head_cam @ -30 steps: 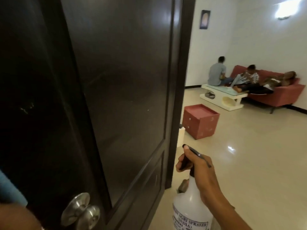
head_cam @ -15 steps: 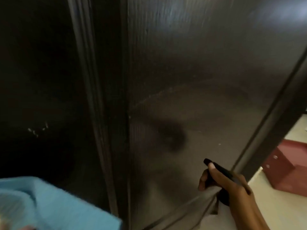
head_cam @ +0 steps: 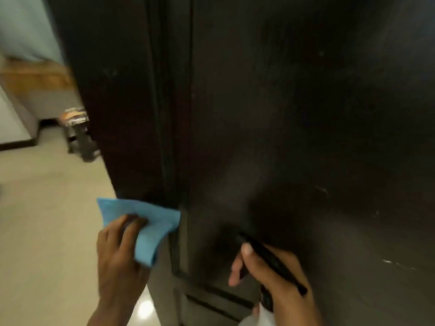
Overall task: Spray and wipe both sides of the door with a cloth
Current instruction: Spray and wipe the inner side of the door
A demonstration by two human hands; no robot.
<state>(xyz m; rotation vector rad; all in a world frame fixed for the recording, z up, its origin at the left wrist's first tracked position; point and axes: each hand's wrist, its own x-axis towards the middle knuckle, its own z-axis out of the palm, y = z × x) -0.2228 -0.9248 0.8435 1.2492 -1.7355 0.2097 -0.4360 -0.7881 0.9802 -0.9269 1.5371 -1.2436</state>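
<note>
Low, cloth (head_cam: 146, 222) in left grip (head_cam: 117, 255), sprayer (head_cam: 277, 264) in right grip (head_cam: 280, 292), at door (head_cam: 282, 114)

The door (head_cam: 294, 114) blocks ahead; open floor (head_cam: 47, 220) lies left.

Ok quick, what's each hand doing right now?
Left hand: holding the blue cloth.
Right hand: gripping the spray bottle, nozzle toward the door.
</note>
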